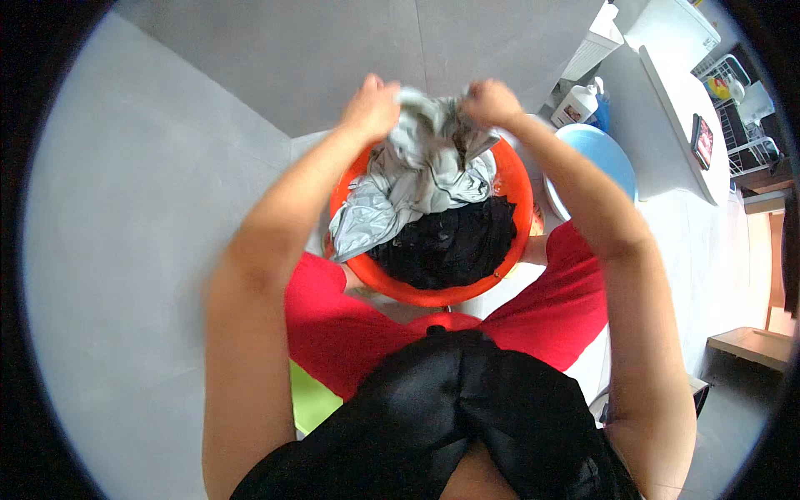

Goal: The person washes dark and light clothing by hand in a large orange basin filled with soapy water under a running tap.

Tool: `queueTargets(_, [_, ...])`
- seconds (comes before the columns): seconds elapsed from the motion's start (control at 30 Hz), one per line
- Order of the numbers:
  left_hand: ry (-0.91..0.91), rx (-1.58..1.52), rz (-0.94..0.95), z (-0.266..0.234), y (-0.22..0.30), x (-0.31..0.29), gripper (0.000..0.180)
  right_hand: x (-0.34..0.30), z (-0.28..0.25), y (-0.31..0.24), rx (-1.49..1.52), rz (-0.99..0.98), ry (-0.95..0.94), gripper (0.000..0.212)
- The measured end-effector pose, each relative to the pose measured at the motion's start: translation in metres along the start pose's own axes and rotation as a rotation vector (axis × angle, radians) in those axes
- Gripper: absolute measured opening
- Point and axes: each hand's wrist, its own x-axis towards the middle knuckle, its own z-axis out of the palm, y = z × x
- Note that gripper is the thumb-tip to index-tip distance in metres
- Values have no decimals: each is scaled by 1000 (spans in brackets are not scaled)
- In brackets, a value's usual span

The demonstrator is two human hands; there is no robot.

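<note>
Between my two hands a wet-looking light grey garment (425, 171) is bunched and lifted at its far end. My left hand (372, 108) is closed on its far left part, and my right hand (492, 105) grips the far right part, slightly blurred. The rest of the garment hangs down into an orange-red basin (523, 187), with one pale fold draped over the left rim. Dark black cloth (450, 246) lies in the near half of the basin. Which kind of garment the grey one is, I cannot tell.
Right of the basin stands a light blue tub (596, 158), with a white pump bottle (577, 104) behind it. A phone (702, 142) rests on the white ledge (667, 108). Grey walls rise at the left and far side. My knees flank the basin.
</note>
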Motion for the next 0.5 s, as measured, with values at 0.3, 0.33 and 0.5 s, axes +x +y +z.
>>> queueTargets(0.3, [-592, -17, -276, 203, -23, -9, 57, -3, 205, 32, -425, -138, -624, 52])
queueTargets(0.33, [-619, 0, -263, 218, -21, -8, 52, -6, 229, 40, -269, -46, -588, 49])
queueTargets(0.5, [-671, 71, 80, 285, -48, -3, 49, -19, 274, 64, -192, -35, -604, 40])
